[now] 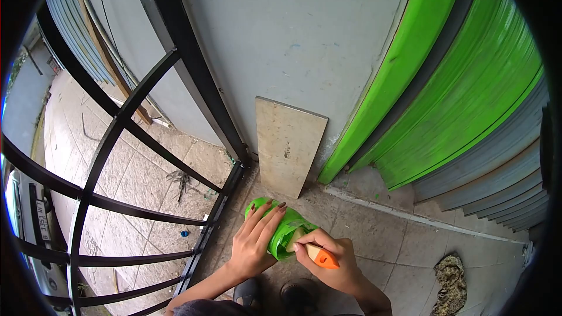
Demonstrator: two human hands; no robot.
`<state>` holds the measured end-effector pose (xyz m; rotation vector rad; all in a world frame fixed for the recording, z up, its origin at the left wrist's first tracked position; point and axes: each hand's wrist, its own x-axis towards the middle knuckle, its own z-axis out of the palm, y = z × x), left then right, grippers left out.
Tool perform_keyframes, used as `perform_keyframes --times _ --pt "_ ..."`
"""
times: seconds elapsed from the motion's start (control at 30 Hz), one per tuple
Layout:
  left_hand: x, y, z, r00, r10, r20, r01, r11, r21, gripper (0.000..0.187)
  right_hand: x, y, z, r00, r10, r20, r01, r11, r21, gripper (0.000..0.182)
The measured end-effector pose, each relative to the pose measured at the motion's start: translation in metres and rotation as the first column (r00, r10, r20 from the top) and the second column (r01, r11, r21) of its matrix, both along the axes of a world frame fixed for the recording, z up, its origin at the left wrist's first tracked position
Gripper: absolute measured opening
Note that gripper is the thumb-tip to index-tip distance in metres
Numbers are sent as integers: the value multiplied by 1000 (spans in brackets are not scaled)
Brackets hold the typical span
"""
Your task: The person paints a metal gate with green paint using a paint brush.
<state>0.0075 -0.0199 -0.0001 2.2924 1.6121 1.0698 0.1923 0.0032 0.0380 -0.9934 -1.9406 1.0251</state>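
In the head view my left hand (256,244) is wrapped over a container (280,220) smeared with bright green paint, which lies tilted with its opening toward my right hand. My right hand (333,260) grips a paintbrush (322,256) with a pale handle and an orange end. The brush's bristle end is inside the container's mouth, where the bristles are hidden. Both hands are low in the middle of the view, close together, above my dark shoes.
A beige board (287,146) leans against the grey wall (293,29). Black metal bars (120,123) stand at left, and a green-painted frame (404,52) and corrugated shutter (462,93) at right. A patterned cloth (449,287) lies on the tiled floor (374,240).
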Motion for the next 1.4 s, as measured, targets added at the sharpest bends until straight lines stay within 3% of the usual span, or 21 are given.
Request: perform_keyframes --times 0.27,0.37,0.57,0.67,0.77,0.87,1.13,1.33,1.4 --pt "1 -1 0 1000 -12 1 12 999 -31 72 5 2 7 1000 -7 27 9 998 -67 11" --pt "3 0 -3 1000 -10 -6 10 999 -31 73 9 0 11 992 -68 -109 52 988 -146 11" --pt "6 -1 -3 999 -31 -20 31 1000 2 74 5 4 0 1000 -6 20 7 997 -79 11" --pt "5 -1 -3 1000 -23 12 23 1000 -14 73 8 0 8 991 -46 -126 30 992 -125 11" --pt "4 2 -5 1000 -2 8 2 1000 -11 75 23 -8 13 973 -127 -195 63 950 -306 14" --pt "5 3 -5 999 0 45 2 999 -43 82 30 -11 -5 889 -181 -421 -53 872 -487 15" --pt "8 2 -10 985 78 157 -50 983 -176 95 27 -17 -31 681 -509 -527 -79 664 -743 13" --pt "11 4 -13 989 85 125 -64 984 -168 93 26 -24 -43 560 -613 -557 -117 607 -786 12" --pt "11 4 -14 988 87 126 -64 982 -176 93 27 -25 -44 577 -593 -562 -124 617 -777 11"
